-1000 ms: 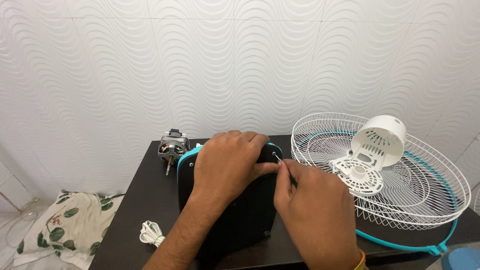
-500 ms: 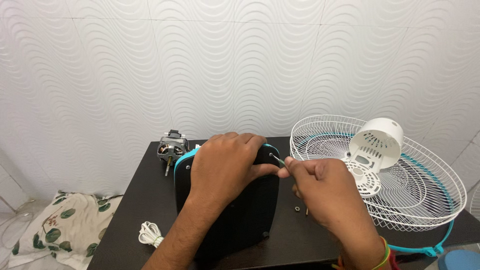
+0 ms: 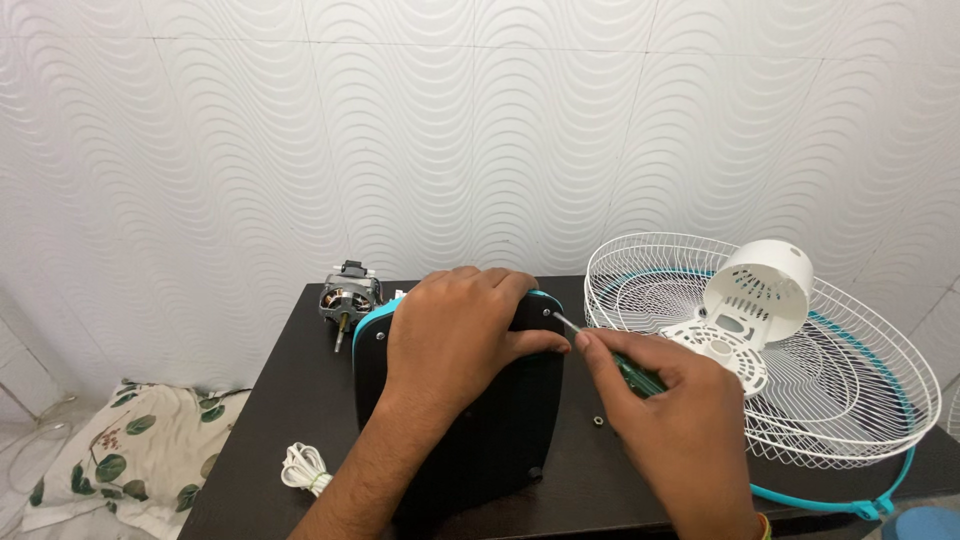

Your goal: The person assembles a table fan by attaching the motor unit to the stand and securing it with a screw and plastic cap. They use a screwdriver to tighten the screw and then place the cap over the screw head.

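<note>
Gripping screwdriver point(image 3: 625, 368), right hand point(image 3: 665, 420) apparently closed.

One dark tabletop point(image 3: 290, 400) carried one black fan base with a teal rim point(image 3: 480, 420), one bare fan motor point(image 3: 345, 298), one coiled white cord point(image 3: 302, 467), one small nut point(image 3: 597, 420), one white motor housing point(image 3: 765, 285) and two white wire fan guards point(image 3: 850, 390) stacked together. Two hands were in view, left point(image 3: 455, 335) and right point(image 3: 675, 420), with one green-handled screwdriver point(image 3: 612, 357). One leaf-patterned cloth point(image 3: 130, 455) lay on the floor.
</note>
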